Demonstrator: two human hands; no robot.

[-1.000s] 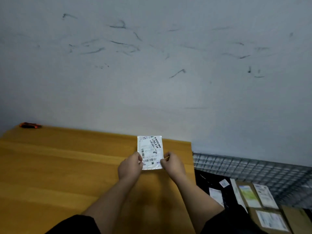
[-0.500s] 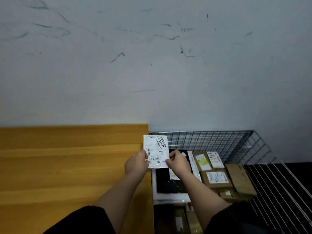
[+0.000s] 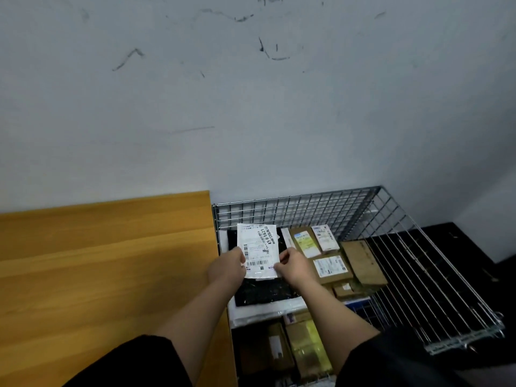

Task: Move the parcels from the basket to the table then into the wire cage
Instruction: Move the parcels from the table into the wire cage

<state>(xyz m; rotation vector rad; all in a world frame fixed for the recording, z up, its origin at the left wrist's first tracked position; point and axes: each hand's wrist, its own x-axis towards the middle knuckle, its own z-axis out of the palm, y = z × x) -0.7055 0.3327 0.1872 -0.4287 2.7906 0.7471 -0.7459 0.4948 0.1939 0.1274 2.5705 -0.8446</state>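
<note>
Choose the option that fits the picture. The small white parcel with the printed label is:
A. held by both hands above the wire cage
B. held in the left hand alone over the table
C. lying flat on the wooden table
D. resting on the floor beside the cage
A: the left hand and right hand each pinch a lower edge of the white parcel, which hangs over the parcels inside the wire cage, right of the wooden table.

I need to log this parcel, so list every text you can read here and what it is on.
"45-6-5621" on the label of the white parcel, held by the left hand and right hand over the cage.
Barcodes and small print on that label: too small to read.
Labels on the brown boxes in the cage: blurred, unreadable.
Nothing else carries text.
</note>
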